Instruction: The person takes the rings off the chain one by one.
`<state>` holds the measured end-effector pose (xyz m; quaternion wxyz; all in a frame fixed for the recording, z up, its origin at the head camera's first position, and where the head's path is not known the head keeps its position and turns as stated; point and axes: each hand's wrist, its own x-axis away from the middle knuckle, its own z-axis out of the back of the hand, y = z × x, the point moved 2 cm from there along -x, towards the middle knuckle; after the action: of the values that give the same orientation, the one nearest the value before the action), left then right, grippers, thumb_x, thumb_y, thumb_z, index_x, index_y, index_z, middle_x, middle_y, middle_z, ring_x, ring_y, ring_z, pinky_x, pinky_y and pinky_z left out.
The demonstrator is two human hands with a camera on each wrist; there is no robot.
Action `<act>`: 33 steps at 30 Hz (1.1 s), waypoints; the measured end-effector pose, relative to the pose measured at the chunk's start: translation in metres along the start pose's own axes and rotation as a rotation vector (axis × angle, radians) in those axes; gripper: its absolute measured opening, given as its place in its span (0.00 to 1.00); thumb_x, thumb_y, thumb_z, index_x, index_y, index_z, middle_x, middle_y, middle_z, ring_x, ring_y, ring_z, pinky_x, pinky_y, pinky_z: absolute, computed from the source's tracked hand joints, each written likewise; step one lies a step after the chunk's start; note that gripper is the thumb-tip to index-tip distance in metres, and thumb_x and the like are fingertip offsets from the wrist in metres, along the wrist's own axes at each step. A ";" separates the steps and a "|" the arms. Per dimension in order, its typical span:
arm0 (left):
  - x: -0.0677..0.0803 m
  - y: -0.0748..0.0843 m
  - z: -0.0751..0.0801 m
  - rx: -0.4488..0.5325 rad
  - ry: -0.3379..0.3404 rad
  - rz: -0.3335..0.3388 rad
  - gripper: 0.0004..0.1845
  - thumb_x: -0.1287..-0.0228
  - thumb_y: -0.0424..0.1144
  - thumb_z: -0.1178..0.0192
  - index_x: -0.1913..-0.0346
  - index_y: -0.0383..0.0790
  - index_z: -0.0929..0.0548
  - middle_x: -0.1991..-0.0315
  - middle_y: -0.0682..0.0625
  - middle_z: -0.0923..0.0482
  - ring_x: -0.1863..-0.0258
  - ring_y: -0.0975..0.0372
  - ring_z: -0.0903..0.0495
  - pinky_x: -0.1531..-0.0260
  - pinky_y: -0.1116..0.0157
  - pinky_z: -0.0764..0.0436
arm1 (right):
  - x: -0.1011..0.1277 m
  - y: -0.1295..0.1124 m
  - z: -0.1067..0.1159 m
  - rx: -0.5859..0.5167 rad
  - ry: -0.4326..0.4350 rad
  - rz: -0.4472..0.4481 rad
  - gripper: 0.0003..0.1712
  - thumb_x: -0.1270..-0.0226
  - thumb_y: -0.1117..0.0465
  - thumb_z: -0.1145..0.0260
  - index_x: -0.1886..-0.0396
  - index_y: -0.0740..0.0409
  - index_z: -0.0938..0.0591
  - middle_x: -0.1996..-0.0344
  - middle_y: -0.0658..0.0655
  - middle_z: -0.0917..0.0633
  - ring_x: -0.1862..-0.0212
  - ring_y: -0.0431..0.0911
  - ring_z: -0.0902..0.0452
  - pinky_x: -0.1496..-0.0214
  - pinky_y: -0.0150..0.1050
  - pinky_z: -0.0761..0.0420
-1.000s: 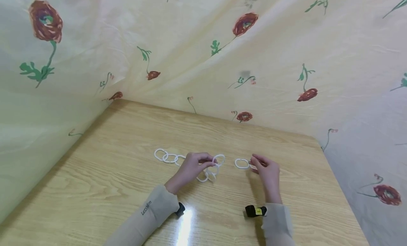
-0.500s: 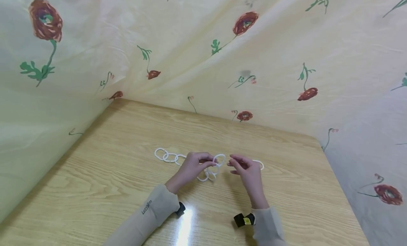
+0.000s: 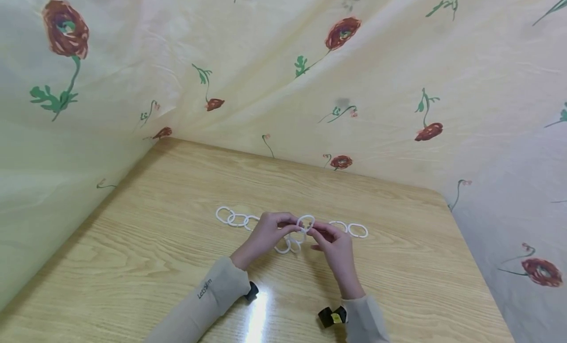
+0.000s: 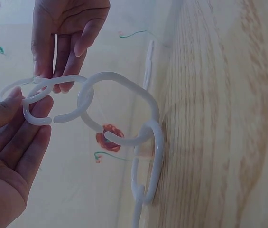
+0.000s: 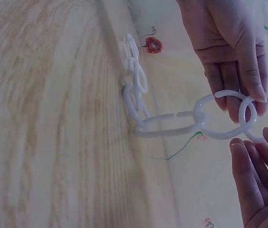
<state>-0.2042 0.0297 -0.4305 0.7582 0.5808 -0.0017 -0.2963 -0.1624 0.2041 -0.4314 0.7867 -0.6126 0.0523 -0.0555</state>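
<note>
White plastic chain links with split gaps form a chain between my hands and the table. My left hand (image 3: 270, 233) pinches a raised link (image 4: 58, 80) near its end between thumb and fingers. My right hand (image 3: 335, 244) reaches in from the right, thumb and fingertips pinching the end link (image 3: 306, 216). In the right wrist view, my right hand's thumb and fingers stand on either side of that link, with my left hand above. Lower links (image 5: 167, 132) hang down toward the tabletop. Part of the chain is hidden behind my left hand.
Several joined links (image 3: 224, 215) lie on the wooden table (image 3: 177, 279) to the left of my left hand. Two more links (image 3: 358, 230) lie side by side beyond my right hand, one partly covered by it. A flowered cloth (image 3: 266, 87) hangs around the back and sides.
My right hand has moved left from the two links on the right to the raised end of the chain, uncovering those links. My left hand has kept its hold in place.
</note>
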 end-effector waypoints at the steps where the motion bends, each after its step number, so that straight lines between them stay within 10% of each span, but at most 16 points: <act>1: 0.000 0.000 0.000 0.002 0.000 0.003 0.07 0.36 0.33 0.38 0.59 0.35 0.14 0.60 0.44 0.13 0.58 0.56 0.13 0.54 0.73 0.16 | 0.000 0.001 -0.001 -0.001 0.002 -0.007 0.15 0.37 0.68 0.33 0.52 0.70 0.18 0.54 0.66 0.15 0.62 0.40 0.16 0.66 0.32 0.13; 15: 0.000 -0.003 -0.002 0.070 -0.021 0.038 0.07 0.36 0.32 0.38 0.58 0.34 0.14 0.59 0.43 0.13 0.57 0.57 0.14 0.55 0.73 0.16 | 0.005 0.002 -0.003 -0.059 0.058 -0.037 0.12 0.35 0.67 0.34 0.55 0.72 0.18 0.60 0.62 0.14 0.66 0.34 0.16 0.67 0.32 0.13; 33: 0.000 -0.013 -0.016 0.192 -0.143 0.171 0.13 0.42 0.38 0.31 0.56 0.37 0.17 0.56 0.45 0.16 0.56 0.62 0.15 0.55 0.72 0.16 | 0.019 -0.013 0.003 0.045 0.141 0.214 0.06 0.40 0.69 0.30 0.63 0.66 0.15 0.64 0.65 0.14 0.66 0.31 0.18 0.73 0.33 0.14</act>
<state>-0.2044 0.0422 -0.4475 0.7196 0.6257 -0.1338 -0.2697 -0.1438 0.2014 -0.4182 0.7961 -0.5803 0.1712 -0.0151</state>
